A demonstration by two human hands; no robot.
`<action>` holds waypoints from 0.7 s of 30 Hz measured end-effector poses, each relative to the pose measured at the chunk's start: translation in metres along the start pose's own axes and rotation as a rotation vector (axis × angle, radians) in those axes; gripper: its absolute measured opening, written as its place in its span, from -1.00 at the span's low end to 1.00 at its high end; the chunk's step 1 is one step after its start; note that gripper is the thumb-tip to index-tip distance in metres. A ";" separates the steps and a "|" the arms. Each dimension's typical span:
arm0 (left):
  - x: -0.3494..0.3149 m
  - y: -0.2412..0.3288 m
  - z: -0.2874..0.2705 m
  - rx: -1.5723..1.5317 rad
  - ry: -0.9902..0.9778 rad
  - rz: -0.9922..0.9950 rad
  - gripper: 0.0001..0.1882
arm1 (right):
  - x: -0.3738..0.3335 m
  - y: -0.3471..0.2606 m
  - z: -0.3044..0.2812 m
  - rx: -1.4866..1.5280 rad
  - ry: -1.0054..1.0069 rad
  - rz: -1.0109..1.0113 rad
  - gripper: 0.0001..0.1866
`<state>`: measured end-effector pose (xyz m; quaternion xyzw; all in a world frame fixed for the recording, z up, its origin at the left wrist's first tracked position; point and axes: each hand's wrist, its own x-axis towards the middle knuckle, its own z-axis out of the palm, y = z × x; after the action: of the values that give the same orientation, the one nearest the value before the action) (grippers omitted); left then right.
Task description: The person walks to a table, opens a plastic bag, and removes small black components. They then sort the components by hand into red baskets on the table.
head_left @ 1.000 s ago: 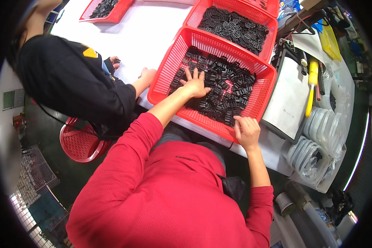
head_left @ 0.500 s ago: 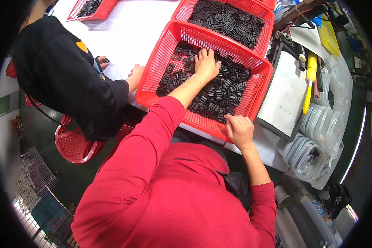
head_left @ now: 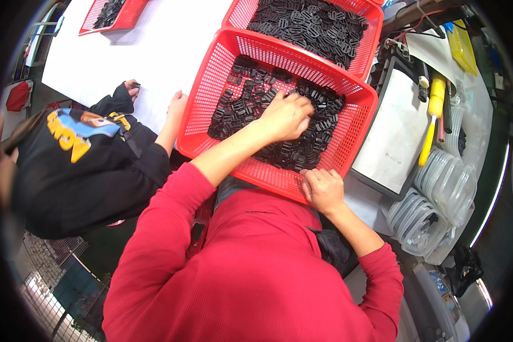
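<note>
A red perforated plastic basket (head_left: 210,74) stands before me on the white table, with many small black plastic buckles (head_left: 293,154) spread over its floor. My left hand (head_left: 289,117) is inside it, fingers curled down among the buckles; whatever lies under its fingertips is hidden. At the near right corner, my right hand (head_left: 324,190) has its fingers bent over the rim of the same basket. Behind stands a second red basket (head_left: 242,14), filled with flat black slotted slider pieces (head_left: 308,28).
On my left a person in a black top (head_left: 91,165) has both hands at the white table (head_left: 171,34). A smaller red basket (head_left: 130,16) of black parts stands far left. To the right are a clipboard with paper (head_left: 390,134), a yellow-handled tool (head_left: 436,97) and stacked clear plastic containers (head_left: 419,222).
My left hand has drawn nearer and slightly right within the basket, and its fingers are more curled. My right hand stays at the rim. The person beside me has leaned back to the left.
</note>
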<state>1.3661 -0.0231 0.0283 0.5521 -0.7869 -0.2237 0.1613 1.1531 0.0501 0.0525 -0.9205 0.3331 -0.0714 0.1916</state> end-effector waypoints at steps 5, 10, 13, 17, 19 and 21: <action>0.049 -0.005 0.057 -0.005 0.129 -0.078 -0.51 | 0.000 0.002 0.002 0.008 0.016 -0.015 -0.80; 0.031 -0.002 0.057 0.059 -0.056 0.175 -0.63 | 0.000 0.005 0.003 0.042 0.027 -0.017 -0.80; 0.001 -0.005 0.039 0.023 -0.203 0.244 -0.65 | -0.001 0.006 0.002 0.058 0.037 -0.022 -0.80; -0.029 -0.008 0.024 0.073 -0.264 0.224 -0.60 | 0.000 0.006 0.003 0.079 0.025 -0.011 -0.80; -0.036 -0.006 0.019 0.093 -0.310 0.183 -0.56 | 0.000 0.007 0.002 0.078 0.025 -0.015 -0.80; -0.042 -0.002 0.021 0.115 -0.263 0.181 -0.51 | -0.001 0.007 0.004 0.074 0.030 -0.016 -0.79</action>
<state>1.3714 0.0191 0.0091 0.4531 -0.8593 -0.2330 0.0447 1.1492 0.0474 0.0464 -0.9141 0.3259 -0.0991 0.2201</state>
